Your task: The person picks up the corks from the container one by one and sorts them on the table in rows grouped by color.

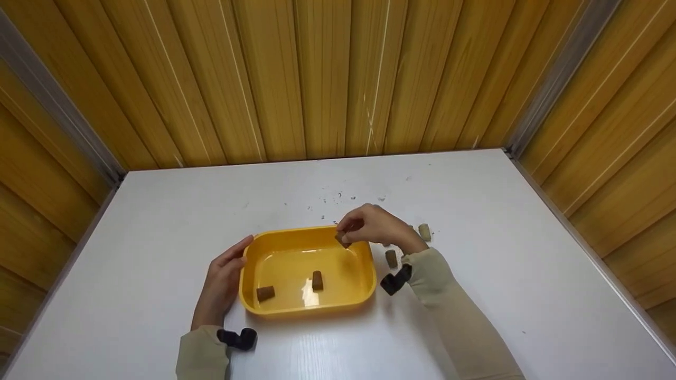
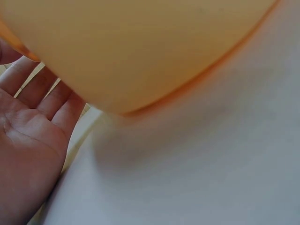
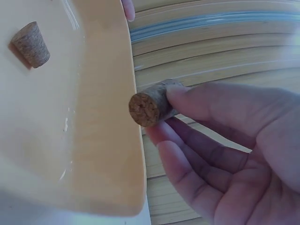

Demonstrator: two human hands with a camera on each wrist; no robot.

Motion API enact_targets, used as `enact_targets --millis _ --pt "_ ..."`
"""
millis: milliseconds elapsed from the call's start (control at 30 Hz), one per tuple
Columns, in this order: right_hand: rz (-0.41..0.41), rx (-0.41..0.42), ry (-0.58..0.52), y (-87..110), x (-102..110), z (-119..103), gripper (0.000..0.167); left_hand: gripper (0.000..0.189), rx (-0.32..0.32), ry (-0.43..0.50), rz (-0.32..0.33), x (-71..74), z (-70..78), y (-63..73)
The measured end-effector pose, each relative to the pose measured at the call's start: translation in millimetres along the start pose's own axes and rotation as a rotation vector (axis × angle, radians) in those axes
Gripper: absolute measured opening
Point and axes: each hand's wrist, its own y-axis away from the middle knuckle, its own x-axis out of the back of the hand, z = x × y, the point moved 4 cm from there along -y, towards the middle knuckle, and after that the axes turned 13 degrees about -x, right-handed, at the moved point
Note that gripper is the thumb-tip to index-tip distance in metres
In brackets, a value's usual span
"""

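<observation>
A yellow plastic tray [image 1: 306, 311] sits on the white table, with two tapered brown corks, one cork [image 1: 317, 281] near its middle and another cork [image 1: 265, 293] at its lower left. Over the tray's far right corner, my right hand [image 1: 372, 227] pinches a third cork [image 3: 152, 103] between thumb and fingers, its round end turned toward the tray. My left hand [image 1: 224, 274] rests against the tray's left side. The left wrist view shows its fingers [image 2: 35, 89] fairly straight along the outer wall, part of the thumb being cut off by the frame.
Several more corks lie right of the tray, among them a darker cork [image 1: 391, 259] and a paler cork [image 1: 424, 232]; my right wrist partly covers others. Dark crumbs [image 1: 339, 195] dot the table behind the tray. Wood-patterned walls [image 1: 322, 79] stand around the table [image 1: 528, 274].
</observation>
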Motion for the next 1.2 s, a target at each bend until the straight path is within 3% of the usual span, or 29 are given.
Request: enact_targets --millis 467,767,1200 --pt "0.238 -0.155 -0.133 16.5 16 49 0.024 0.048 -0.021 0.0 0.011 1.7 -3.3 0.3" --pt "0.268 -0.138 -0.148 28.5 22 81 0.028 0.049 -0.009 0.001 0.008 1.3 -3.6 -0.9" --pt "0.307 -0.188 -0.133 38.6 31 118 0.031 0.05 -0.003 0.003 0.016 0.7 -0.6 -1.4"
